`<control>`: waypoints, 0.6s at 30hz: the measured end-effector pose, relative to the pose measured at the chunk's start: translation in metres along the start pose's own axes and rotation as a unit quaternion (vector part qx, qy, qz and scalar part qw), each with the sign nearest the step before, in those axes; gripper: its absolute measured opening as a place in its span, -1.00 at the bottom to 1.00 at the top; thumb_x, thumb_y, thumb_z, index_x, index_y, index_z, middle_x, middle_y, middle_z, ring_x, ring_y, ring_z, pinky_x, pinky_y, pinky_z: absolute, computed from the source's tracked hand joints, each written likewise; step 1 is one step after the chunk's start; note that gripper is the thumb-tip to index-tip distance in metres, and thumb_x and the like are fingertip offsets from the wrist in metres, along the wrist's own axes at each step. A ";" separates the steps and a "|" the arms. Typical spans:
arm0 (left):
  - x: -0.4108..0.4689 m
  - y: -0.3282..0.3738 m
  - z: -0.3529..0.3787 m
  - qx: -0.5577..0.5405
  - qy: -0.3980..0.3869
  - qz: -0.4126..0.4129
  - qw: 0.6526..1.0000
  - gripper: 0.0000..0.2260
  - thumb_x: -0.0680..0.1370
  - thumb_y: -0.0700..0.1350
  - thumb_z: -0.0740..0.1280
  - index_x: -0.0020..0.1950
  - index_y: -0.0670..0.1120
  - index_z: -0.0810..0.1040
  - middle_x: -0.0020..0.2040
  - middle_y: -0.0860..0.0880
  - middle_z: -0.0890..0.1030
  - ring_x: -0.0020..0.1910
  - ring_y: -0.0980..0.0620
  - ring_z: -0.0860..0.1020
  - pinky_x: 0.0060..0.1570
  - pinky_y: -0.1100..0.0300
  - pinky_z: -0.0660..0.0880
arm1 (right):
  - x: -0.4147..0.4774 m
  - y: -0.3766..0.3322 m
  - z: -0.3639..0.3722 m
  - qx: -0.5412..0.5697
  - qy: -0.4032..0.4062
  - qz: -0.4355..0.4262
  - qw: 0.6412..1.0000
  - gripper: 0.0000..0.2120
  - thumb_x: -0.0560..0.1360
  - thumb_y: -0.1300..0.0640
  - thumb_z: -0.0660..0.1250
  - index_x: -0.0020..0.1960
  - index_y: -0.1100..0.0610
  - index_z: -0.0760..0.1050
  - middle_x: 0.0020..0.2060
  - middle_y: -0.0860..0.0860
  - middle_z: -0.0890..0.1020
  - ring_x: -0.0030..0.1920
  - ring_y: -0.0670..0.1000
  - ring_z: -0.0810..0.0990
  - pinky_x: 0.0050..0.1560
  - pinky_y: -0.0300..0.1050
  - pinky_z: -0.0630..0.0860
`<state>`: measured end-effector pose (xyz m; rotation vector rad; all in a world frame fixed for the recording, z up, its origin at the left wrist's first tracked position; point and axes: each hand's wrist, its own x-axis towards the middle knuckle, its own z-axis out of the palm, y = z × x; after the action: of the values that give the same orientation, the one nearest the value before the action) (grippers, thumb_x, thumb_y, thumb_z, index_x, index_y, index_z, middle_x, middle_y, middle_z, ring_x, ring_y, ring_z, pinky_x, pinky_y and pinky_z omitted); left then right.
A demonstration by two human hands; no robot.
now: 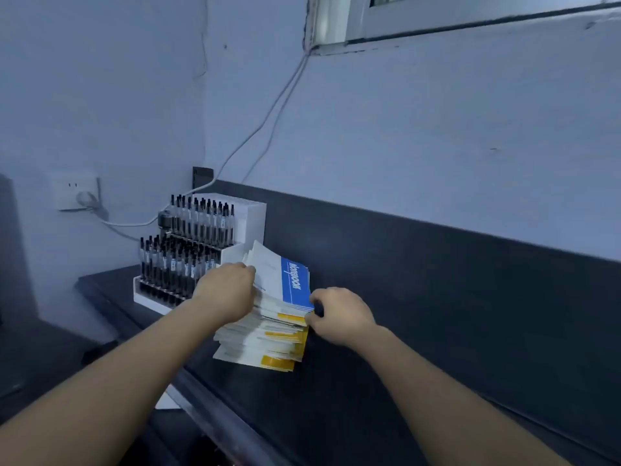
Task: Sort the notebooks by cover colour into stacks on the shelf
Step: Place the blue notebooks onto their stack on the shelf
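Head view, pen rack [188, 250] beside notebooks [268, 331]

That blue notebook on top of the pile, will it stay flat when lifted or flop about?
Probably floppy: the blue notebook looks thin and soft-covered, its left edge tilted up at the left hand. Likely light, as each book in the stack is slim. Covers may slide: the stack sits fanned unevenly.

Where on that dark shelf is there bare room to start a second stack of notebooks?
Right of the notebook stack, the shelf lies bare along the dark back panel. Left is crowded: the pen rack stands close beside the stack.
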<state>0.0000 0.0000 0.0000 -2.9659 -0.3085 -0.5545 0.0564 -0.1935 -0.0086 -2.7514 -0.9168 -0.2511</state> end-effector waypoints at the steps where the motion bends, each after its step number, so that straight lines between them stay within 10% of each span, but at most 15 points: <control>1: 0.005 -0.002 0.004 -0.013 -0.009 -0.004 1.000 -0.80 0.59 -0.08 0.16 0.13 -0.14 0.45 0.07 -0.10 0.53 0.06 -0.11 0.52 -0.05 0.04 0.46 | 0.006 -0.001 0.004 0.008 -0.013 0.010 1.000 -0.72 0.55 -0.01 0.24 0.23 0.04 0.46 0.12 -0.02 0.55 0.06 0.00 0.51 -0.08 -0.12 0.50; 11: 0.038 -0.016 0.024 0.010 -0.015 0.010 1.000 -0.76 0.62 0.07 0.17 0.03 -0.08 0.47 0.07 -0.04 0.56 0.12 -0.07 0.49 0.06 0.04 0.37 | 0.059 0.012 0.030 0.198 -0.070 0.096 0.973 -0.40 0.52 -0.01 0.32 0.49 0.03 0.20 0.29 0.01 0.46 0.18 0.00 0.51 0.10 -0.10 0.54; 18: 0.035 -0.008 0.029 0.114 -0.020 0.092 0.989 -0.63 0.63 0.15 0.08 0.16 -0.05 0.53 0.14 0.01 0.56 0.30 0.03 0.39 0.45 -0.07 0.09 | 0.069 0.031 0.029 0.284 -0.077 0.145 0.945 -0.62 0.39 0.08 0.49 0.11 0.14 0.43 0.05 0.01 0.61 0.01 -0.02 0.60 0.02 -0.06 0.58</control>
<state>0.0403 0.0179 -0.0138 -2.7480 -0.0935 -0.4069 0.1327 -0.1706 -0.0257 -2.3315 -0.4966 0.2494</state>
